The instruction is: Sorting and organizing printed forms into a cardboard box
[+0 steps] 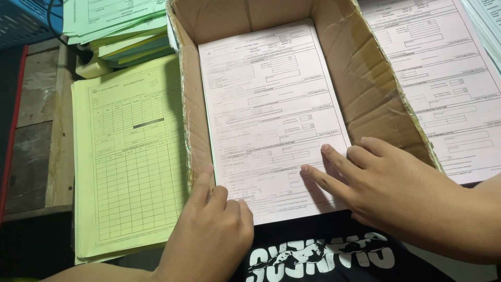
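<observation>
A stack of pink forms [271, 120] already lies flat inside the open cardboard box [365, 78], filling its floor and jutting a little past the cut-away near edge; judging by that, the loading of this stack looks mostly done, with only the squaring-up of the sheets left.

The left hand [211, 230] rests at the stack's near left corner, its thumb running up along the box wall and its fingers curled loosely on the paper edge, pressing and not gripping. The right hand [396, 188] lies flat just across from it on the near right part of the top sheet, fingers spread and extended, open and holding nothing.

Beyond the left hand's outer side sits a pile of yellow forms [130, 156]. More pink forms [449, 78] lie outside the box, past the right hand.
</observation>
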